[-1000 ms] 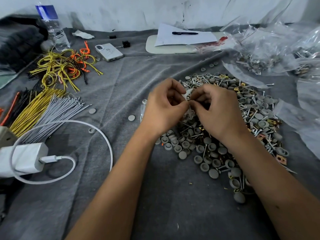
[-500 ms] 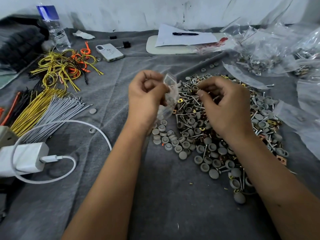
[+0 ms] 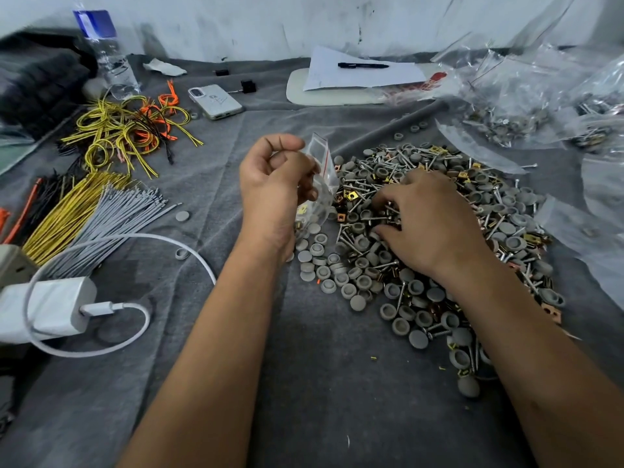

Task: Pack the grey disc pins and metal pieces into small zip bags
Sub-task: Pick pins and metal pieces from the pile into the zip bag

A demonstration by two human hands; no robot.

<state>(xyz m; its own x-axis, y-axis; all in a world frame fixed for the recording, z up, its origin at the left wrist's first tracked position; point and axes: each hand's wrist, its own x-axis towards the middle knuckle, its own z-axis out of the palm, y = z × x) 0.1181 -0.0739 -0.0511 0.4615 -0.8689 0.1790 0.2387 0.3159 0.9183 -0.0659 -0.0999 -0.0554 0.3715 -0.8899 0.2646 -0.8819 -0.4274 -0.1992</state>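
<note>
Holding a small zip bag (image 3: 319,184) upright in a curled grip, the left hand (image 3: 275,194) waits beside the parts pile (image 3: 439,231); the right hand (image 3: 429,224) rests spread upon it, apparently gathering pieces.

Head-worn view, looking forward and down, close over grey cloth (image 3: 320,383)

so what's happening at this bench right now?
A person is bagging small hardware by hand. The left hand holds a small clear zip bag upright by its top, with a few pieces already inside. The right hand is down on the pile of grey disc pins, screws and metal pieces, fingers curled into it as if gathering more; what its grip has is hidden. Filled bags lie at the far right of the grey cloth.
</note>
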